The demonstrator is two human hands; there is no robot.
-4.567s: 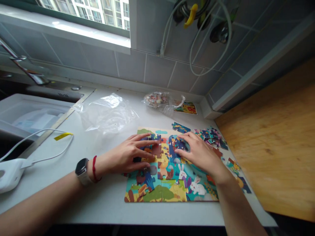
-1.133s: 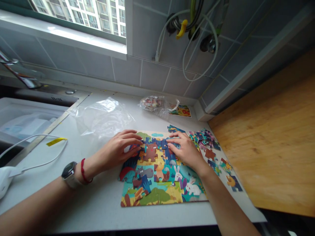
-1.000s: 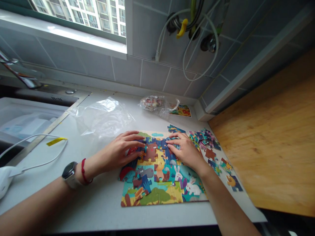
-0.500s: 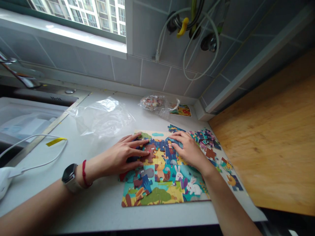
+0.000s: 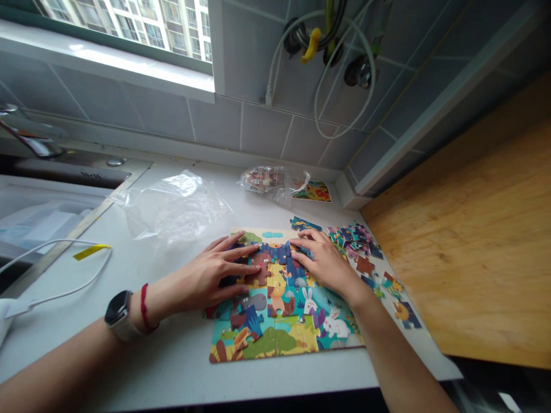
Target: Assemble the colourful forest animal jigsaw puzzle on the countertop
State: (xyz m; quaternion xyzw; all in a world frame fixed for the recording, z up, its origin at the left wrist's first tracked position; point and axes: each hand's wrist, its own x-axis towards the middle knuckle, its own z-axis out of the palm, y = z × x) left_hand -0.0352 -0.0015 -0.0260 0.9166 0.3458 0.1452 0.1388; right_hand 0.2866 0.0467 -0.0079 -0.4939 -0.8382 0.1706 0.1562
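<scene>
On the counter (image 5: 163, 376), near its front edge, we now spread our left hand (image 5: 213, 271) wider over the puzzle (image 5: 282, 338), perhaps steadying it; our right hand (image 5: 327, 259) curls, grip hidden

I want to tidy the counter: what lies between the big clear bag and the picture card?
In the head view, a smaller, filled bag lies between the big bag and the card, nearer the card.

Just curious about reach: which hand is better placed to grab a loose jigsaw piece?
Probably the right hand: it's nearer the loose jigsaw pieces; the left hand is over the left part of the jigsaw puzzle.
</scene>
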